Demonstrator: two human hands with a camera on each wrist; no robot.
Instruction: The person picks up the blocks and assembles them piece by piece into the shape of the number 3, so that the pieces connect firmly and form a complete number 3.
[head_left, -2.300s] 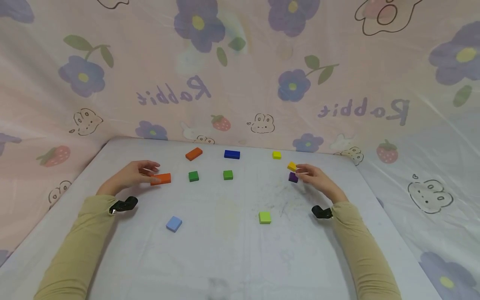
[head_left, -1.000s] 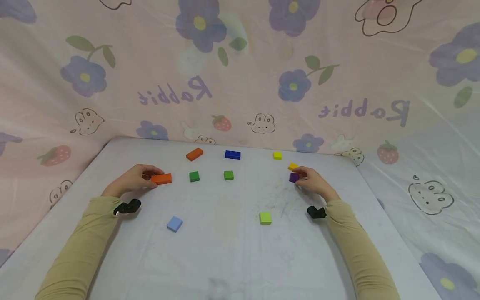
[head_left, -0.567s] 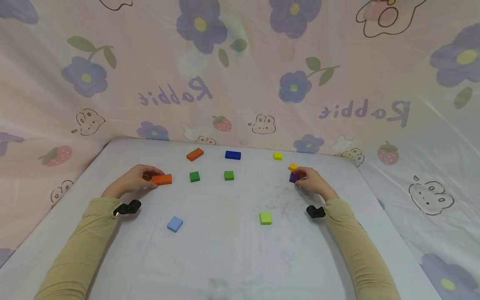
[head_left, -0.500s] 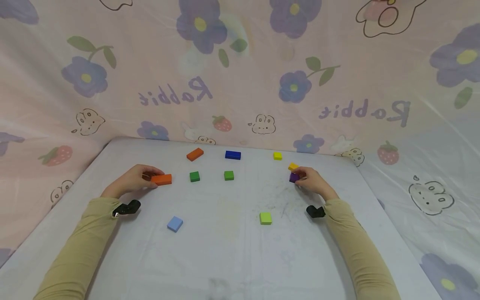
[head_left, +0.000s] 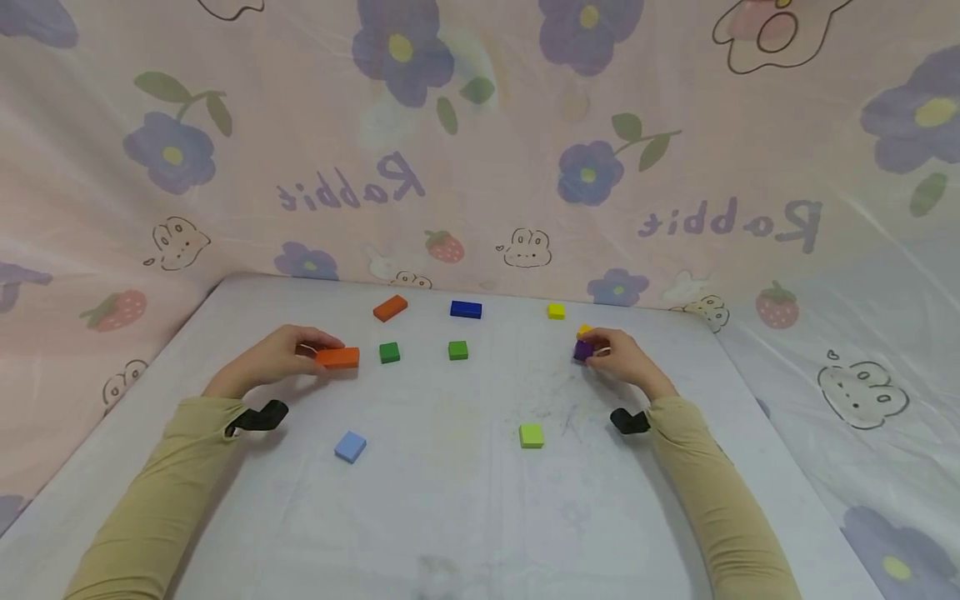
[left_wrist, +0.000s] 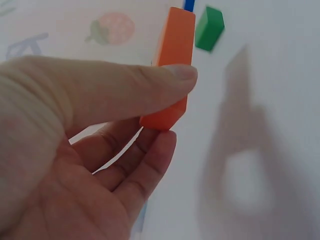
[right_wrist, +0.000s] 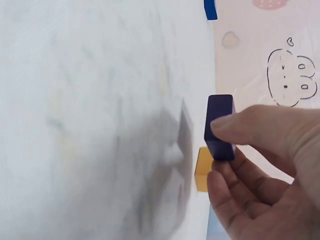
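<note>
My left hand (head_left: 273,360) pinches a long orange block (head_left: 339,358) by its left end, thumb on the near side. In the left wrist view the orange block (left_wrist: 175,45) is off the table, its shadow lying apart to the right. My right hand (head_left: 621,360) pinches a small purple block (head_left: 582,351) between thumb and fingers. The right wrist view shows this purple block (right_wrist: 219,120) raised, with a yellow-orange block (right_wrist: 202,170) behind it. A dark green block (head_left: 389,352) lies just right of the orange one.
Along the back lie a red-orange block (head_left: 391,308), a dark blue block (head_left: 467,310) and a yellow block (head_left: 556,312). A green block (head_left: 458,350) lies mid-table. Nearer are a light blue block (head_left: 350,447) and a lime block (head_left: 531,436). A printed curtain (head_left: 480,150) rises behind the table.
Both hands have gripped their blocks and lifted them. The orange block has moved to the right, toward the dark green one; the purple block has shifted slightly left and up.
</note>
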